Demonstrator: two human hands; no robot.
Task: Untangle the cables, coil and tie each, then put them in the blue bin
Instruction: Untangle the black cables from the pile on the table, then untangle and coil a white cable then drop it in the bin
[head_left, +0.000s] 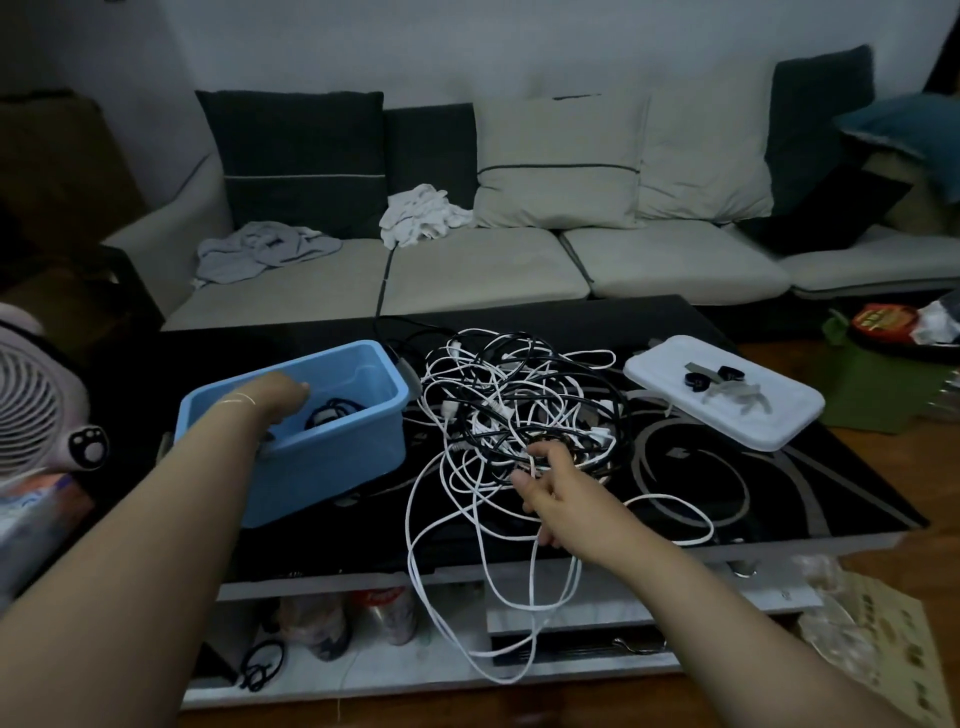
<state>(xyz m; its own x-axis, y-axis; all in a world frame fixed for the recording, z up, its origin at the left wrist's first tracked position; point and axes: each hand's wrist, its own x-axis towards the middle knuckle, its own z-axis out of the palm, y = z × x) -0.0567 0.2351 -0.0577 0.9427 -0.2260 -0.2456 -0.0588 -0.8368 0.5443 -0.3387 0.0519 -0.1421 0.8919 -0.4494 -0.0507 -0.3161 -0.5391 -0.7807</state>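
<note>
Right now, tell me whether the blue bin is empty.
Not empty. A coiled black cable lies inside the blue bin, beside the left hand reaching in.

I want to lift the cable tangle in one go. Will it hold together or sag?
The tangle would likely sag: its thin loops already droop over the table edge. It probably lifts as one knotted clump, trailing loose strands. It looks light; the right hand pinches one white strand.

On the glossy black coffee table (779, 499), the blue plastic bin (332, 457) sits left, the tangled heap of black and white cables (519, 405) centre, the white plastic lid (727, 410) right; the cushioned grey sofa (467, 270) stands behind.
</note>
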